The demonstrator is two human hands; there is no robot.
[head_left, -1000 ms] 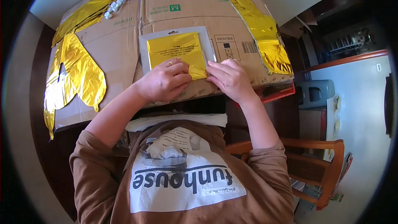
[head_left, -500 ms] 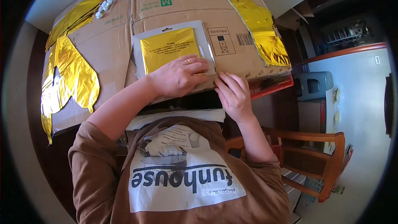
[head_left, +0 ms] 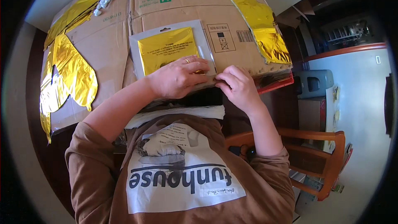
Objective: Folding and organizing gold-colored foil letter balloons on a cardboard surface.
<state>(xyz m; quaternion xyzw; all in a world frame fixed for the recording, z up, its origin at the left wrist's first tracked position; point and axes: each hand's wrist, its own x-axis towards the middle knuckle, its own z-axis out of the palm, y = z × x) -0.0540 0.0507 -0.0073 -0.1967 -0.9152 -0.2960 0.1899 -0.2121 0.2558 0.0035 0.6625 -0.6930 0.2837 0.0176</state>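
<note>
A flat clear plastic packet [head_left: 206,36] with a hang hole lies on the cardboard in front of me. Inside it is a folded gold foil sheet [head_left: 166,43] with dark print. My left hand [head_left: 177,76] lies over the packet's near end, its fingers curled and gripping the near edge. At the packet's near right corner, my right hand [head_left: 239,88] pinches the edge between thumb and fingers. The fingertips of both hands are close together there. What exactly lies between the right fingertips is too small to make out clearly.
Opened-out cardboard [head_left: 112,33] covers the work surface. Gold foil pieces lie at its left [head_left: 74,68] and right [head_left: 257,25]. White crumpled bits [head_left: 103,3] sit at the far left. A wooden chair [head_left: 338,161] stands at my right, near a grey-blue plastic item [head_left: 315,84].
My right hand has turned and shifted slightly right, its elbow swinging outward, while still pinching the packet's corner. My left hand has stayed nearly in place.
</note>
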